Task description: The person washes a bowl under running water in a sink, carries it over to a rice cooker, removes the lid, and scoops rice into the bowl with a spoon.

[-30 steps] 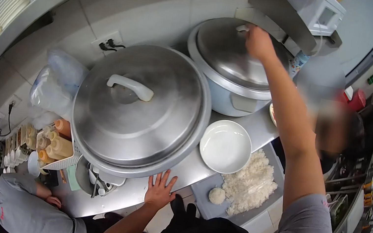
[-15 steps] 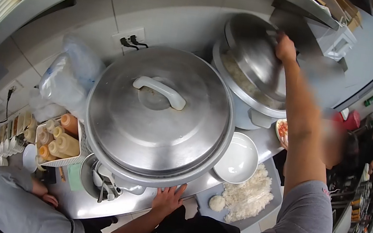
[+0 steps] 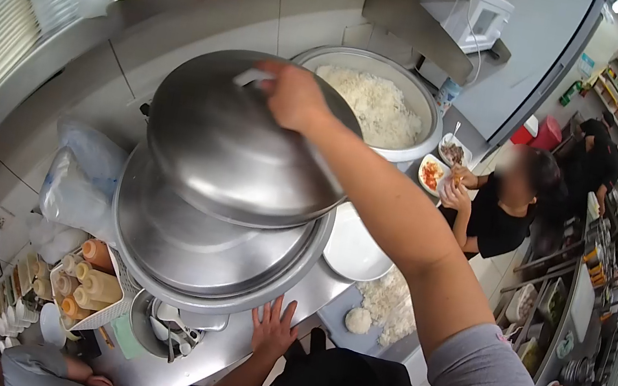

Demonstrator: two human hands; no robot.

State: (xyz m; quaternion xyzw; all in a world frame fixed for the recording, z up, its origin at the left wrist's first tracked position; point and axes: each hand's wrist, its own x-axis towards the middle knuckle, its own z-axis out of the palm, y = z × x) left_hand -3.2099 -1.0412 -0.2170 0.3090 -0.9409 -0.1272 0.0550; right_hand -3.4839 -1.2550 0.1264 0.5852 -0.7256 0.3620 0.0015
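Observation:
My right hand grips the handle of a large metal pot lid, tilted and slightly blurred. That lid is over the left pot's own lid; whether the two touch I cannot tell. Behind to the right, the other pot stands uncovered, full of white rice. My left hand rests with fingers spread at the steel counter's front edge, just below the left pot. Partly behind my right forearm is a white bowl.
A grey tray holds loose rice and a rice ball. Sauce bottles fill a white basket beside a utensil container. One co-worker stands at right near two small dishes; another's sleeve shows lower left. A shelf overhangs the back.
My right hand has lifted the lid off the rice pot and carried it left over the other pot. The rice now shows fully. My left hand stays at the counter edge.

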